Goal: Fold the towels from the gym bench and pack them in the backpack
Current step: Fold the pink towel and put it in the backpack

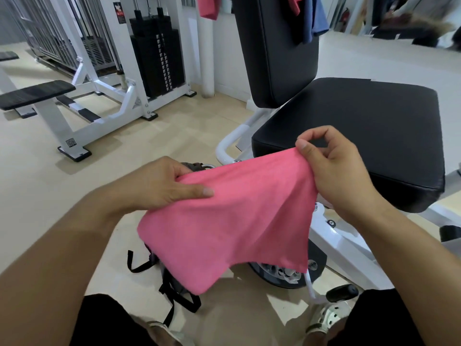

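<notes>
**Gym floor and surrounding equipment**

At upper left, a white steel cable machine (pixel 107 78) with a black weight stack (pixel 156 61), bolted feet resting on the pale beige floor (pixel 37 176). Beside it to the left, a flat black padded bench on a white frame (pixel 35 94), a small QR sticker on one leg. Behind, a grey metal railing (pixel 50 36) along the far wall. Just right of the weight stack, a white round pillar (pixel 207 58). At the lower edge, black shorts (pixel 104 320) and pale perforated clog sandals (pixel 329 318). Far upper right, a red fire extinguisher (pixel 345 15), small and blurred.
</notes>
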The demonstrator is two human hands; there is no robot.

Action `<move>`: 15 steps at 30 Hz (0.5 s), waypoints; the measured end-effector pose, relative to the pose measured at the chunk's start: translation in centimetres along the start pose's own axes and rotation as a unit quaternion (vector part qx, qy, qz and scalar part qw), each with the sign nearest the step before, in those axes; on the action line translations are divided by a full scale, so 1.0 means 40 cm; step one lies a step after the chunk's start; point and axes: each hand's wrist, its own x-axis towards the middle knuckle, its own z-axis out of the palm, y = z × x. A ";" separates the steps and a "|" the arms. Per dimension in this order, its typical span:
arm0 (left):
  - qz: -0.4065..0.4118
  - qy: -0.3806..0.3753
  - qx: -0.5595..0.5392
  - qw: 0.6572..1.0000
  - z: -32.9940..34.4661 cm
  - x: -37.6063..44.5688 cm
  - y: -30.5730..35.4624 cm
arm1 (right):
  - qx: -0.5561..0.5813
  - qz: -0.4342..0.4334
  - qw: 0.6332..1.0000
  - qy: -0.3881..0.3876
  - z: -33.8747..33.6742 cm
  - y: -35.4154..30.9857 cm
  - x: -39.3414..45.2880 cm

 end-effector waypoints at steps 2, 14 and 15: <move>-0.022 0.019 -0.021 0.999 -0.027 -0.003 -0.026 | 0.001 -0.004 1.000 0.023 -0.006 0.003 0.003; -0.005 0.233 -0.359 0.904 0.011 0.015 0.009 | 0.046 0.012 0.991 -0.123 0.020 -0.056 -0.041; 0.006 0.232 -0.345 0.910 0.018 0.011 0.021 | 0.052 0.017 0.984 -0.169 0.029 -0.068 -0.052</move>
